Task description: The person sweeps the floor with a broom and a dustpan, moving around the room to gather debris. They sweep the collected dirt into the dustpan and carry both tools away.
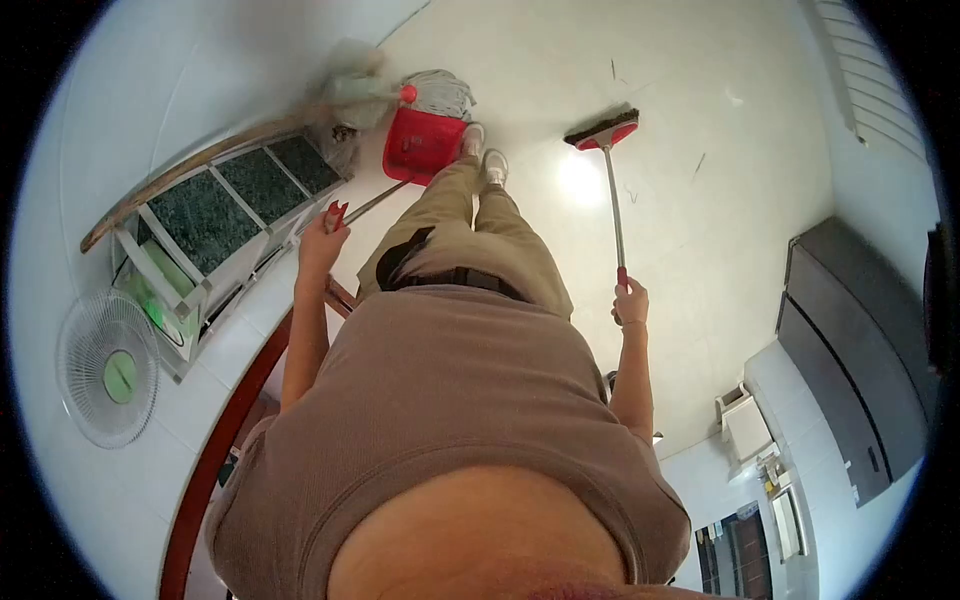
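My left hand (323, 243) is closed round the top of the dustpan's handle, where a red end piece shows. The red dustpan (420, 145) rests on the floor beside my shoes, its pole slanting up to that hand. On the other side, my right hand (631, 303) grips the red upper end of the broom's handle. The broom (607, 130) has a red and white head with dark bristles, which touches the pale floor to the right of my feet. Thin dark bits (699, 163) lie on the floor to the right of the broom head.
A grey mop head (438, 93) lies just beyond the dustpan, near bags by the wall. On the left stand a shelf with dark panels (205, 220) and a white fan (110, 368). A dark cabinet (850, 350) is at the right.
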`<state>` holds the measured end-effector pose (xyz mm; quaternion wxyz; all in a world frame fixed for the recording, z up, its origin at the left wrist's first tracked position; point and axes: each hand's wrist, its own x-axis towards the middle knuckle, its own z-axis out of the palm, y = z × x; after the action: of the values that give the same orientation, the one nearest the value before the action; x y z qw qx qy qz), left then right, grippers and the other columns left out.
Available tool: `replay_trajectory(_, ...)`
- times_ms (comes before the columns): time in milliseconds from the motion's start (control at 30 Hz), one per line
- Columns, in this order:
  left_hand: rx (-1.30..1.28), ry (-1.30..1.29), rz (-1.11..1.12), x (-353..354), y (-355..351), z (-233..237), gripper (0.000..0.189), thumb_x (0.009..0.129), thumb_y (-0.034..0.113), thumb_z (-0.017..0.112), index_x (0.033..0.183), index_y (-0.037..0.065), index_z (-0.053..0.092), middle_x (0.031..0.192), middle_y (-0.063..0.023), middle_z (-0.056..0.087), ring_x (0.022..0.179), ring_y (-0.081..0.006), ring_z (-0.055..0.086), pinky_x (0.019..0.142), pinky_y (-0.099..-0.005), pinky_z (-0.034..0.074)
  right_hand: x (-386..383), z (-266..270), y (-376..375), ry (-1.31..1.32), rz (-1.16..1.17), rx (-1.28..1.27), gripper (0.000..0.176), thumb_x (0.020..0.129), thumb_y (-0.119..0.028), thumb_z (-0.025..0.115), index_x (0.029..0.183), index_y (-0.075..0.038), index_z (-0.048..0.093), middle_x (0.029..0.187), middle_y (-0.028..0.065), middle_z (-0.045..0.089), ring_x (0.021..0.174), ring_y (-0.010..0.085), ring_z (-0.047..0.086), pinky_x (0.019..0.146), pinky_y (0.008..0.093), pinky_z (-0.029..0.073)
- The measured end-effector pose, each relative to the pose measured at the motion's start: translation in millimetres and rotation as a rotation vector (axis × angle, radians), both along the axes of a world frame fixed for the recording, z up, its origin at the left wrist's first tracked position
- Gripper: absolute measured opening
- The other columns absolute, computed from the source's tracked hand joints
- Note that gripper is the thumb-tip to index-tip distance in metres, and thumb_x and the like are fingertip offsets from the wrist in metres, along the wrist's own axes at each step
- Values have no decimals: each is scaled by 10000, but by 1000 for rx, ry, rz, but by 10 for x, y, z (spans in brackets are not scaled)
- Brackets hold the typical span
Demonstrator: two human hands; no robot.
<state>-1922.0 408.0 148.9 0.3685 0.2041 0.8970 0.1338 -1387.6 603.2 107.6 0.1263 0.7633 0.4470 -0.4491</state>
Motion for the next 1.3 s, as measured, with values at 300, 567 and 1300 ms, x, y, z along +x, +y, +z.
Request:
replay_trajectory(300, -176, -44, -118, -318, 547, 372, 439, 651, 277, 630, 1002, 21, 569, 906, -194, 613, 881, -345, 579, 765, -391, 432, -1315, -299, 761, 195, 358, 145, 375, 771, -244, 548, 1091, -50, 560, 749, 177, 618, 606, 263, 614, 607, 371, 481)
replay_trajectory(567, -255, 5, -271, -313, 920, 882, 551, 680, 271, 621, 1165, 34, 510, 1010, -204, 597, 929, -345, 579, 801, -371, 435, -3470, -921, 2034, 238, 509, -52, 361, 786, -225, 480, 1121, -116, 556, 636, 65, 585, 485, 161, 558, 492, 301, 464)
replay_trajectory(1300, 4, 23, -325, -908, 1940, 728, 472, 671, 266, 623, 1070, 22, 556, 899, -203, 602, 865, -333, 580, 764, -372, 435, -1107, -132, 909, 50, -261, -26, 385, 785, -134, 520, 1146, -1, 515, 549, 49, 490, 396, 132, 464, 344, 270, 397)
